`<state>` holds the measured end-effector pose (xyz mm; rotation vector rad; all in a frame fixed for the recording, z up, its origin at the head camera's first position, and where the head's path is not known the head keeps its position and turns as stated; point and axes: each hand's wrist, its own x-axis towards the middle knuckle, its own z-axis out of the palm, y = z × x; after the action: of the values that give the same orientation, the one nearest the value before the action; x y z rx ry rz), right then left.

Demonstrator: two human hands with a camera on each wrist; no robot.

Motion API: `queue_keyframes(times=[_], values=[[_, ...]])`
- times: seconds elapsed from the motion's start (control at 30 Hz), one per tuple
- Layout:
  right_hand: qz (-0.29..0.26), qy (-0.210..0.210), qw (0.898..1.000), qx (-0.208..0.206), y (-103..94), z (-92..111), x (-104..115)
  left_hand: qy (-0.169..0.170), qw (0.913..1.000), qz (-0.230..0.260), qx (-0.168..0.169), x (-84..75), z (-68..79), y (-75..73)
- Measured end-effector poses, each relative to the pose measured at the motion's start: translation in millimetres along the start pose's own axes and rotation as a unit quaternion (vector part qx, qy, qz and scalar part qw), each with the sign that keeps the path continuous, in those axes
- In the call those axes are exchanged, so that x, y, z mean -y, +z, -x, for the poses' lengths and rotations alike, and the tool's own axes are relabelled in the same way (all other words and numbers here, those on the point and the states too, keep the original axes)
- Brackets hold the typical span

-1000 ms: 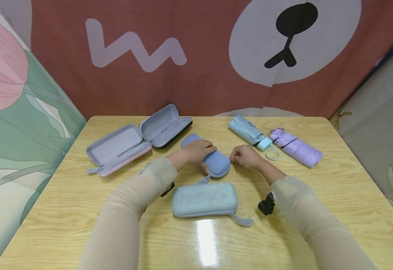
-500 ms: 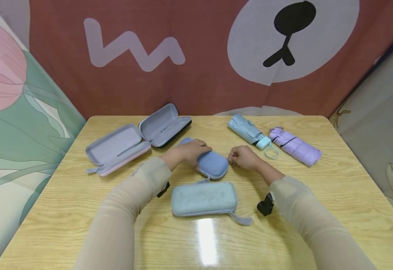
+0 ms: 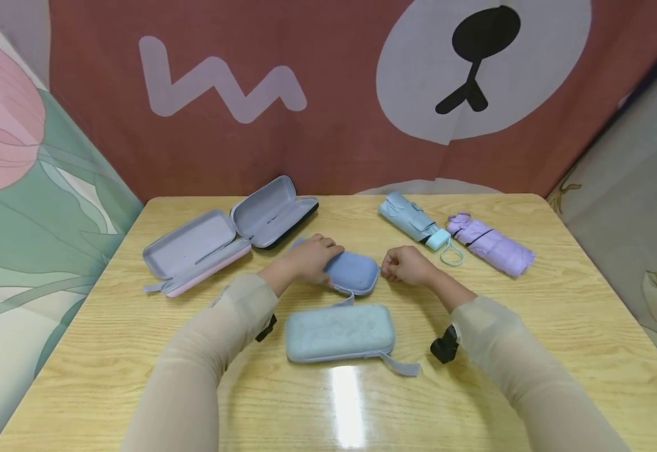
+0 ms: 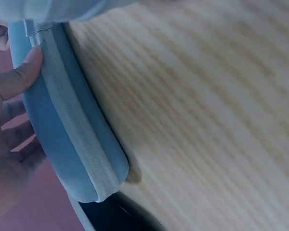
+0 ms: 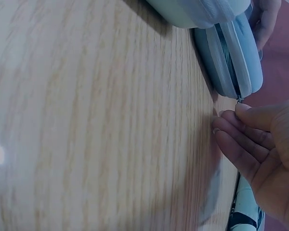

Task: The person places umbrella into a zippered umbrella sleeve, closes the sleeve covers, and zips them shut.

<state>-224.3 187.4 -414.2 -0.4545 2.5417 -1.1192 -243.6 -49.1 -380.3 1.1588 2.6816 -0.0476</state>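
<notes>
A blue zippered glasses case point(image 3: 353, 273) lies mid-table. My left hand point(image 3: 308, 258) grips it from above, and in the left wrist view the thumb point(image 4: 26, 72) presses along its zipper side. At the case's right end, my right hand point(image 3: 408, 265) pinches the small zipper pull point(image 5: 239, 100) between thumb and fingers. The right wrist view shows a narrow gap between the zipper's two edges at that end. Just in front lies a pale green zippered case point(image 3: 341, 334), closed, with a grey strap at its right.
Two hard cases stand unfolded at the back left: a pink one point(image 3: 209, 271) and a black one point(image 3: 285, 229), both with grey linings. At the back right lie a folded light blue umbrella point(image 3: 410, 218) and a folded purple umbrella point(image 3: 492, 247). A curtain hangs behind the table.
The blue case has shifted slightly left and turned to lie more sideways, with my left hand moving left on it. My right hand has stayed close to the case's right end.
</notes>
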Motion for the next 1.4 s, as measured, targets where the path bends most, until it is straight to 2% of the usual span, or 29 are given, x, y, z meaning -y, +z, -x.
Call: queue_keyframes(times=[0.27,0.47,0.87,1.2,1.4], values=[[-0.008,0.002,1.000,0.000,4.3,0.1,1.3,-0.037,0.9992,-0.002,-0.014,-1.6,7.1,5.4],[-0.004,0.002,1.000,0.001,6.4,2.0,5.9,-0.059,0.9982,-0.007,-0.010,-3.2,9.3,5.2],[-0.014,-0.005,1.000,0.015,14.8,6.4,10.3,-0.093,0.9951,-0.032,-0.010,-7.2,9.9,5.2],[-0.009,-0.026,0.999,0.030,21.9,7.5,18.1,-0.108,0.9923,-0.060,-0.001,-10.0,11.5,4.9],[-0.024,-0.037,0.998,0.039,28.1,7.1,21.3,-0.122,0.9913,-0.048,-0.010,-14.1,13.0,5.9]])
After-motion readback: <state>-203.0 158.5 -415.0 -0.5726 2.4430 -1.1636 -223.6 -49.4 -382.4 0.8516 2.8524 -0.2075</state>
